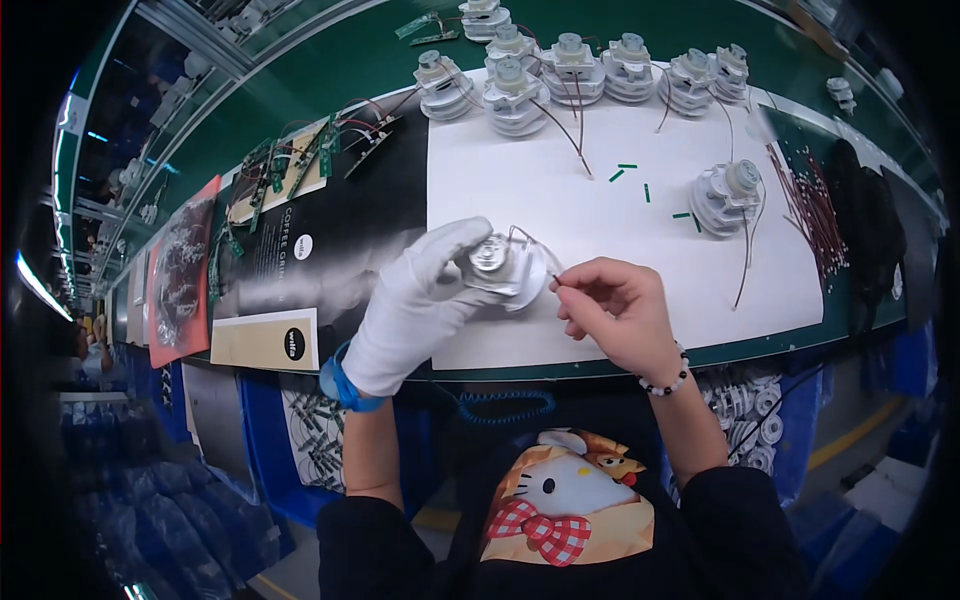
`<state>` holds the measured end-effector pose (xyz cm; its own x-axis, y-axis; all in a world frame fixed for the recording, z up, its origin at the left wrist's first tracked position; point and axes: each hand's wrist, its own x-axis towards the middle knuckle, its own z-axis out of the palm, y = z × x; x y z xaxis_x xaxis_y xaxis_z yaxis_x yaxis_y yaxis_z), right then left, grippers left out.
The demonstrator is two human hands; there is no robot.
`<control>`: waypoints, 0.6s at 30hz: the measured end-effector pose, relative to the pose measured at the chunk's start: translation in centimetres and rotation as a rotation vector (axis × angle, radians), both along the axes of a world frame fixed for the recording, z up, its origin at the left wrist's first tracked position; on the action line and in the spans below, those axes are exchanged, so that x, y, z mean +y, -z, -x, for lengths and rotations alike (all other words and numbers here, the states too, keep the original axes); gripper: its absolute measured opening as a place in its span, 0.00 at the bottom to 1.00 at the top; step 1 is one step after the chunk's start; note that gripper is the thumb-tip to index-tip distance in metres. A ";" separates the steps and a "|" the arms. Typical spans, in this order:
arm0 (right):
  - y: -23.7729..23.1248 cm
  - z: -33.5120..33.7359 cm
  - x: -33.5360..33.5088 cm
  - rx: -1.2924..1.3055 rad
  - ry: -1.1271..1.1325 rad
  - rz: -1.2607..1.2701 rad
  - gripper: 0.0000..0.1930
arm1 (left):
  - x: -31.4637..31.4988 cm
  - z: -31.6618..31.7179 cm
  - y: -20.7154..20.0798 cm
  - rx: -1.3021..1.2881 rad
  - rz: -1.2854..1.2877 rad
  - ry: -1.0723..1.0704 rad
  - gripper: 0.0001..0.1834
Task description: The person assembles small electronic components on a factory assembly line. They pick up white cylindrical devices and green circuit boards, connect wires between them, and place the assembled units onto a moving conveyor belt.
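My left hand [425,300], in a white glove with a blue wrist strap, is closed round a white motor assembly [525,275] with a round metal motor on top. My bare right hand [620,305] pinches a thin dark wire [556,282] beside the assembly, thumb against forefinger. Both hands are above the white sheet [520,180] near the table's front edge. To the right, a similar motor assembly [725,198] stands on the sheet with its wires trailing forward. Several small green strips [646,192] lie beyond my right hand.
Several white motor assemblies [570,70] stand along the back. At left are circuit boards with wires [325,150], a dark printed sheet [370,220] and a red tray [205,200]. A bundle of brown wires [810,215] lies right. Blue bins [275,440] sit below the table edge.
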<state>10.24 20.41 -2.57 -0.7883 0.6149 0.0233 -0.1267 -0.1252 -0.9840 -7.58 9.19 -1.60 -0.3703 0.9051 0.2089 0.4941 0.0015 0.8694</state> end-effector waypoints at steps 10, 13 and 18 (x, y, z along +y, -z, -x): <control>1.3 -2.2 -1.3 -0.065 0.085 0.124 0.05 | -2.1 -3.0 -4.2 -0.035 0.065 -0.331 0.28; 1.6 -1.3 -1.2 -0.124 0.092 0.103 0.05 | 0.1 -2.6 -4.2 0.229 0.004 -0.132 0.30; 1.7 -0.3 -0.5 -0.142 0.062 0.114 0.05 | 1.6 -2.6 -2.0 -0.117 0.123 0.125 0.34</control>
